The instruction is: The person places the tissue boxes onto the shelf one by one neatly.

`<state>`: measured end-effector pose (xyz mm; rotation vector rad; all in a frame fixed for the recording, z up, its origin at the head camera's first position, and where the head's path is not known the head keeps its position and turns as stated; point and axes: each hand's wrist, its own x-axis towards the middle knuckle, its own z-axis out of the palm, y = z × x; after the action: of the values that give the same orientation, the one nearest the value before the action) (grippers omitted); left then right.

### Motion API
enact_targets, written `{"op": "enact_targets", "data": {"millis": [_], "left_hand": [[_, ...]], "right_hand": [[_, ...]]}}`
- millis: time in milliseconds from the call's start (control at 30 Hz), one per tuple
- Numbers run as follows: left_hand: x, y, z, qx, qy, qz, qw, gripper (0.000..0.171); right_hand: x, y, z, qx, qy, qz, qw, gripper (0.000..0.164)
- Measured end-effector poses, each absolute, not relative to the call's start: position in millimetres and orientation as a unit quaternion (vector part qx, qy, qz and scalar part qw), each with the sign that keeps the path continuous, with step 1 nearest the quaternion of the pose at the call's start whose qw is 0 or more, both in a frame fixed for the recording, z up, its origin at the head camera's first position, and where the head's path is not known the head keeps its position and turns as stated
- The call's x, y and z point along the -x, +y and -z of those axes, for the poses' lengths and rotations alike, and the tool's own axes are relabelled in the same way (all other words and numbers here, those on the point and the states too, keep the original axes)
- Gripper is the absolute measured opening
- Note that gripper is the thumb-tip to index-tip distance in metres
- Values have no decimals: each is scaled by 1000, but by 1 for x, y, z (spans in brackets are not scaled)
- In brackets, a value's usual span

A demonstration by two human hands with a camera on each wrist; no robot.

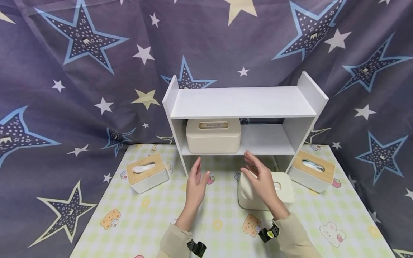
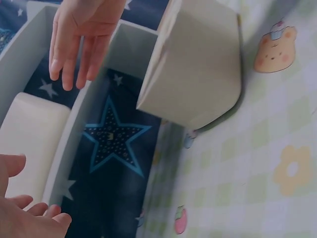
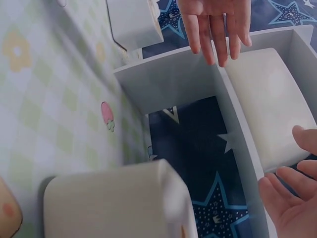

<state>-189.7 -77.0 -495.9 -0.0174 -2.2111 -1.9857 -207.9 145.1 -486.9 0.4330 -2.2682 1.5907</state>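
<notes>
L hand (image 1: 195,184) & R hand (image 1: 262,182), fingers loosely straight w/ thumbs spread, have open space btwn them, below cream box (image 1: 213,141) at front edge of shelf unit's (image 1: 245,102) lower board, w/ side room to its R. Head view overlaps R hand w/ 2nd cream box (image 1: 284,195) on table (image 1: 219,211); L wrist view shows them apart.

A cream, round-cornered box (image 1: 213,141) with an oval top slot (image 1: 213,125) is resting upright inside the white shelf unit (image 1: 242,102), left of centre; a second cream box (image 1: 285,192) is standing before the unit's right half, partly hidden by the right hand (image 1: 262,182).
</notes>
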Motion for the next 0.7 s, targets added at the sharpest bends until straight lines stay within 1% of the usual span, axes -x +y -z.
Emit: {"op": "enact_targets", "data": {"millis": [333,500,700], "left_hand": [[186,-56,518,26,-747,663,41,60],[185,-43,526,38,-743,668,19,60],[183,-26,533,57,-744,666,8,58]], "right_hand": [[199,168,499,-142,-812,-532,192,52],[196,185,506,-117,-820,-525,197,50],[191,208,510,-83,-828,-519,197,48]]}}
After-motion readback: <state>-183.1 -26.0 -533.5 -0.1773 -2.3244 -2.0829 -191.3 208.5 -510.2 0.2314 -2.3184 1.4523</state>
